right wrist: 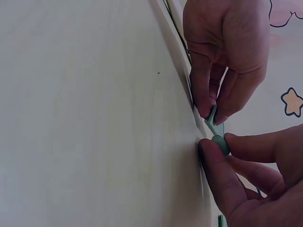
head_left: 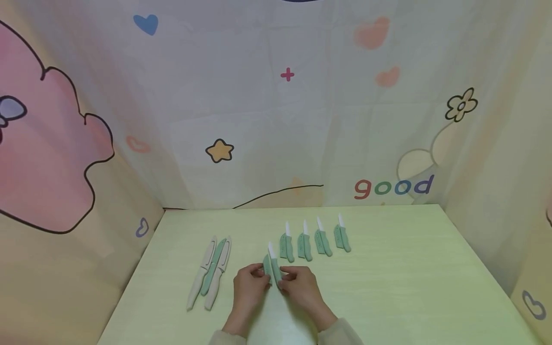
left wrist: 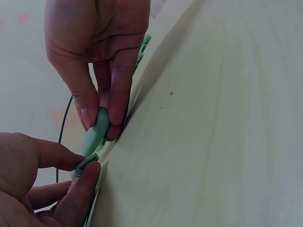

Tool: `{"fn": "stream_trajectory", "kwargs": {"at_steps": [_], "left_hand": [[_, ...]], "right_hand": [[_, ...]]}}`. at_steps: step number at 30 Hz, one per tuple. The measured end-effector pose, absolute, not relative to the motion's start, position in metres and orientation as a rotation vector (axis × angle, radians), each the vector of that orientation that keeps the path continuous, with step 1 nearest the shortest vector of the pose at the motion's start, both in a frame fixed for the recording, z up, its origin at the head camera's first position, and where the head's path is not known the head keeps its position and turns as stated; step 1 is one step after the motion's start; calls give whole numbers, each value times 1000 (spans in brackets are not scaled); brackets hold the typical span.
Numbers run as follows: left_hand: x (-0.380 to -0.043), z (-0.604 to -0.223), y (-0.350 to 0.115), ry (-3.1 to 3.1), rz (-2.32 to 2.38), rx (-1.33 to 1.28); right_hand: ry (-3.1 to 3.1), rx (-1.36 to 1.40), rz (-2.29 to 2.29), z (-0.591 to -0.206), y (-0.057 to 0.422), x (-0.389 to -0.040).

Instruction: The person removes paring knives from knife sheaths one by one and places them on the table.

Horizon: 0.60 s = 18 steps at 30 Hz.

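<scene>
My left hand [head_left: 250, 285] pinches a green knife sheath [head_left: 267, 265] between thumb and fingers. My right hand [head_left: 304, 286] pinches the green handle of a small knife [head_left: 276, 270] just right of it, its white blade pointing away from me. Sheath and knife stand side by side near the table's middle. The left wrist view shows the rounded handle end [left wrist: 97, 130] in the right fingers and the sheath's edge [left wrist: 87, 161] in the left ones. In the right wrist view the sheath [right wrist: 213, 115] is close to the handle [right wrist: 220, 144]; whether they touch, I cannot tell.
Behind my right hand, several small white-bladed knives [head_left: 304, 247] with green handles lie in a row, a green sheath beside each. Two beige knives [head_left: 199, 285] and a green one [head_left: 211, 273] lie together at left. A printed curtain [head_left: 258, 105] hangs behind the table [head_left: 409, 287].
</scene>
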<state>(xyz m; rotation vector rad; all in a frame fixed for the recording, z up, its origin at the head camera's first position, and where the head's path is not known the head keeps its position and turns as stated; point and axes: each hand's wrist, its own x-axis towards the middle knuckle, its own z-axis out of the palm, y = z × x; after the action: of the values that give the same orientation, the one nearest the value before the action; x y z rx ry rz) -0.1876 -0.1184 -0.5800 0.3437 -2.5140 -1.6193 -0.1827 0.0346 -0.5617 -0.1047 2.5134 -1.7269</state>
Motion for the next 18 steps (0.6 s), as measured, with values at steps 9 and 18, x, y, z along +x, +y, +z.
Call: {"fn": "stream_trajectory", "kwargs": {"at_steps": [9, 18], "left_hand": [[-199, -581, -121, -2562, -1413, 343], [-207, -580, -118, -2607, -1247, 291]], "right_hand": [[2648, -80, -1629, -557, 20, -193], [2818, -89, -1465, -562, 11, -200]]}}
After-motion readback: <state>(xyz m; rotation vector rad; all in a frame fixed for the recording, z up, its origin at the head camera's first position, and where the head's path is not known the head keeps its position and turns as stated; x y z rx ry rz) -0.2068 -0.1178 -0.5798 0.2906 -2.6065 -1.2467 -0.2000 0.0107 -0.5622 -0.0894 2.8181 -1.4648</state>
